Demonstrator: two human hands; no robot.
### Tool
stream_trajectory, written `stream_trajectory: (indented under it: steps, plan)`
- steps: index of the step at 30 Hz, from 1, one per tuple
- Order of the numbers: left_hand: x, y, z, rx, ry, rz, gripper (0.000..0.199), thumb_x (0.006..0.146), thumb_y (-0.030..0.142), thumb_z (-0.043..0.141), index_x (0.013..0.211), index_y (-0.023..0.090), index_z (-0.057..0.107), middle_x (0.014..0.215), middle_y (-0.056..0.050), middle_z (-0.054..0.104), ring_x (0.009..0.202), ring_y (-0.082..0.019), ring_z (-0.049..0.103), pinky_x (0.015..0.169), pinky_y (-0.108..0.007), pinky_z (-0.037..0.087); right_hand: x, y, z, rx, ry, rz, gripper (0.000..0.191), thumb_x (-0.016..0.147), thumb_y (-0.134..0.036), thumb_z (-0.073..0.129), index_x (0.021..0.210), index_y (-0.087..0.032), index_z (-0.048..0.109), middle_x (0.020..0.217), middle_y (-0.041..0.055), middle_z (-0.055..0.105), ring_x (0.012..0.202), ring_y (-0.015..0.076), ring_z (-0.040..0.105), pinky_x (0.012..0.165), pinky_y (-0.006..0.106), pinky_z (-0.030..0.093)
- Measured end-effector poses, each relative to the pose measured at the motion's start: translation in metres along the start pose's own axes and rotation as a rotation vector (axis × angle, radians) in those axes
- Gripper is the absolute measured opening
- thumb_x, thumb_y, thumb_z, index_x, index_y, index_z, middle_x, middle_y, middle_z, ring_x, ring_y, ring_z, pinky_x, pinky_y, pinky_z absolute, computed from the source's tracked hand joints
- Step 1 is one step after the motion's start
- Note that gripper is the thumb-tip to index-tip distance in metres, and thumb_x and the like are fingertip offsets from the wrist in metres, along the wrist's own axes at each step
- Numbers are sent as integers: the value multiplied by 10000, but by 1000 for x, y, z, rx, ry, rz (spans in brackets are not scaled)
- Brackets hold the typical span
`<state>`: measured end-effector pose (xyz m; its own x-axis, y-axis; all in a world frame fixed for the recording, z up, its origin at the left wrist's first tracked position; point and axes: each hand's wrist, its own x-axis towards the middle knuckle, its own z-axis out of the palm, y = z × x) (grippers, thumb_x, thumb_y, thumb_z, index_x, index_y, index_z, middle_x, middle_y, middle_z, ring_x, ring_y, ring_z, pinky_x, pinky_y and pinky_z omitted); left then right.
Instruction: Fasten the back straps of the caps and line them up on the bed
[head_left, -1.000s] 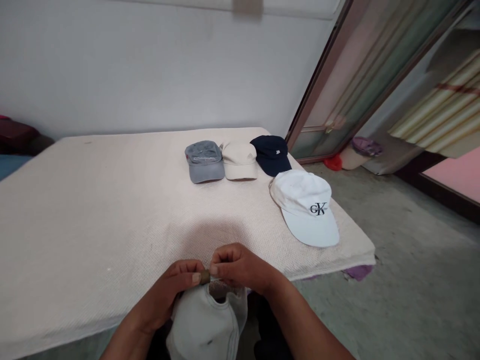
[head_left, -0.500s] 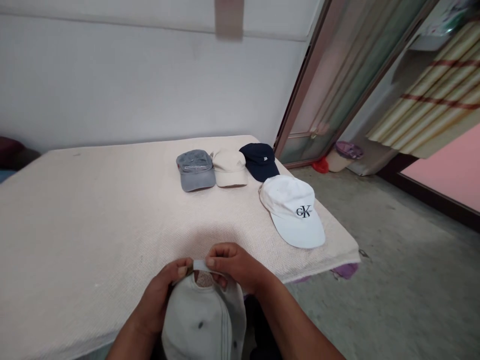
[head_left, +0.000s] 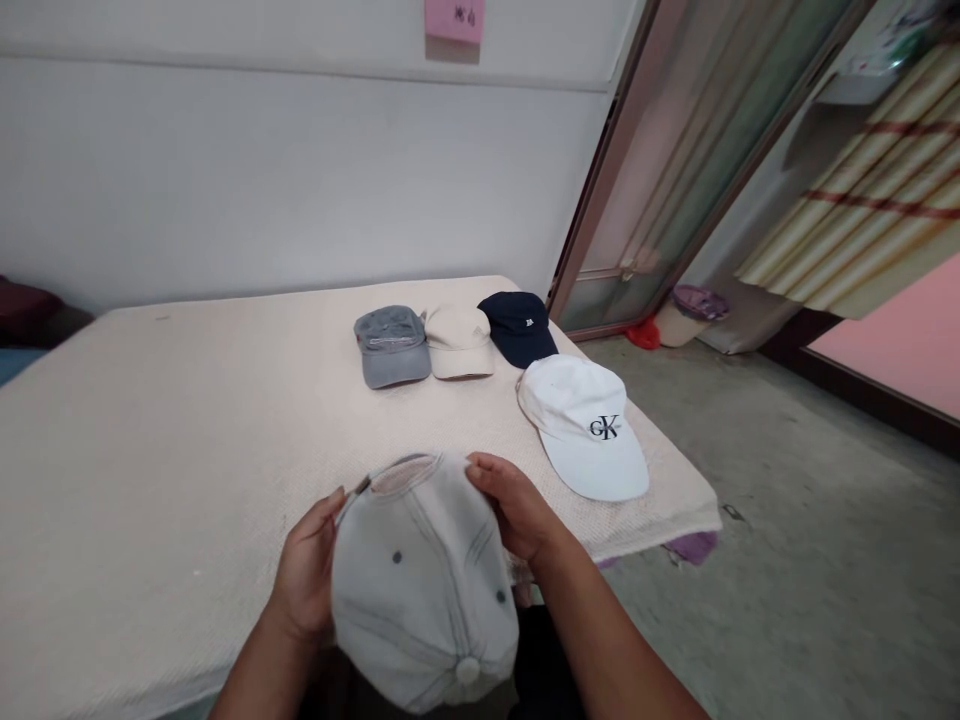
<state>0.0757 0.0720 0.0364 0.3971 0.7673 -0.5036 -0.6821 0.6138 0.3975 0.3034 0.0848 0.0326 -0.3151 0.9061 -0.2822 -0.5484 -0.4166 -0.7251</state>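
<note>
A light grey baseball cap (head_left: 424, 590) is held between my two hands over the near edge of the table, its crown and top button turned toward me and its back opening facing away. My left hand (head_left: 306, 560) grips its left rim, thumb on the edge by the strap. On the other side my right hand (head_left: 517, 505) pinches the right rim. The cap's brim is hidden. Beyond it lie a grey-blue cap (head_left: 392, 345), a beige cap (head_left: 459, 342) and a navy cap (head_left: 519, 328) in a row. A white cap (head_left: 585, 425) with black letters rests nearer, at the right.
A cream cloth covers the table (head_left: 187, 450), whose right edge drops to a concrete floor (head_left: 787, 590). Behind stands a white wall with a pink note (head_left: 454, 20). A sliding door (head_left: 637, 180), a bin (head_left: 686, 315) and a striped curtain (head_left: 862, 200) are at the right.
My hands have moved from the back strap to the two sides of the grey cap. The cap has risen and tipped, so its top button now shows.
</note>
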Motion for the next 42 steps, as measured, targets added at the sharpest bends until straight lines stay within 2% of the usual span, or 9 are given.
stream_trajectory:
  steps: [6,12,17,22,26,30,34,38,42]
  plan:
    - [-3,-17,11,192,-47,-9,289,827,325,551,994,155,716,980,-109,730,969,-289,646,877,-398,461,8,-10,-10,192,193,-176,257,676,-311,734,692,-184,511,606,-46,525,534,101,467,547,231,397]
    - [6,-28,6,308,-62,40,231,808,203,602,1009,147,699,927,-90,735,812,-206,668,719,-292,506,20,-12,-29,150,358,-258,247,661,-338,733,734,-199,542,666,-29,587,614,143,534,631,272,455]
    - [24,-26,9,198,58,181,131,799,151,608,874,139,715,816,-51,745,739,-171,677,679,-252,527,18,-14,-35,130,284,-281,187,709,-310,692,715,-201,541,693,-30,593,668,137,554,663,248,457]
    - [43,-20,12,102,99,248,130,789,108,589,819,114,715,791,-59,749,709,-165,684,679,-245,541,4,-20,-39,41,41,-214,190,796,-316,586,945,-200,608,927,29,654,868,177,602,780,289,467]
    - [54,-20,16,58,120,318,134,776,110,598,842,119,713,783,-51,747,684,-156,681,700,-242,538,-1,-25,-40,8,-2,-214,329,754,-254,607,1079,-206,594,978,49,667,874,183,613,760,290,475]
    - [69,-20,26,53,77,400,185,791,172,607,951,146,697,901,-45,745,816,-164,677,790,-253,517,8,-35,-42,-17,129,-380,496,715,-240,645,1198,-238,530,954,29,662,871,174,617,810,303,471]
    - [105,-17,32,126,75,499,205,785,180,619,981,186,682,964,-28,731,891,-158,654,828,-240,487,28,-39,-57,-94,275,-525,517,729,-269,656,1224,-229,515,1124,68,619,1037,196,582,922,356,431]
    - [141,-16,26,156,110,493,166,764,106,611,896,169,691,882,-44,734,914,-163,646,837,-221,466,40,-26,-80,-374,397,-517,419,712,-304,655,1111,-198,589,1144,99,622,1093,239,566,966,425,407]
    - [154,-16,20,162,121,478,157,776,112,597,896,161,686,896,-64,736,919,-171,649,852,-240,468,33,-14,-97,-583,416,-476,396,701,-297,638,1077,-177,604,1117,110,635,1049,239,591,952,407,425]
